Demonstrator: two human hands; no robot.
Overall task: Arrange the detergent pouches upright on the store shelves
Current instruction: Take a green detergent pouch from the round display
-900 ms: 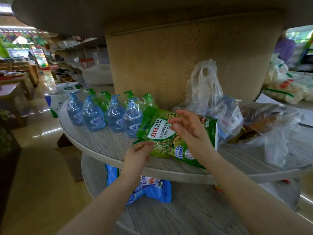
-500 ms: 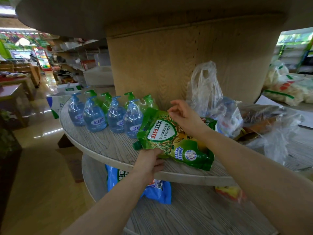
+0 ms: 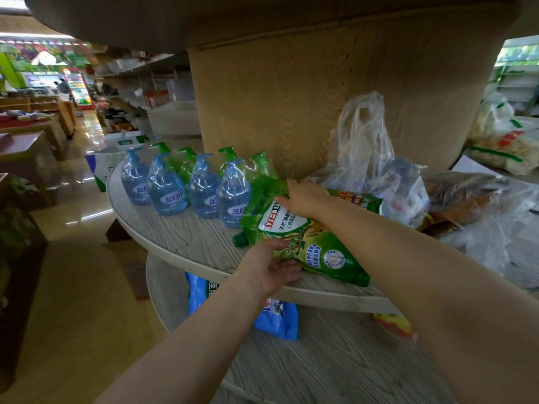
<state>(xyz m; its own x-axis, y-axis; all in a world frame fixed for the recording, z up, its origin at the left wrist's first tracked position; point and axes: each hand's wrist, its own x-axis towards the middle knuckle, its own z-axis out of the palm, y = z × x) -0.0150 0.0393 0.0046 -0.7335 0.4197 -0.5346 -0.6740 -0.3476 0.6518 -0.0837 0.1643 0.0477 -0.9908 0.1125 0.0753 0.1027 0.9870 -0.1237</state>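
Work is only partly done here, I would say. One soft green detergent pouch (image 3: 309,243) with a white label lies slanted on the round grey wooden shelf (image 3: 180,237), close to its front edge, with its little green cap pointing left. It is not standing up yet. The left hand (image 3: 271,266) has its grip on the low edge of the pouch, thumb on top and fingers curled under. The right hand (image 3: 306,199) has its grip on the far top edge, fingers bent over it. Just beside the pouch, on the left, the clear blue pump bottles (image 3: 204,193) stand in a neat row, with green ones behind them. A shiny blue detergent pouch (image 3: 277,319) lies flat on the lower wooden shelf (image 3: 335,365), half hidden under the round shelf, so that one looks like it needs standing up too. Crinkly clear plastic bags (image 3: 361,147) sit in a heap on the right, just behind the green pouch. I think the green pouch has to be tipped up onto its bottom next.
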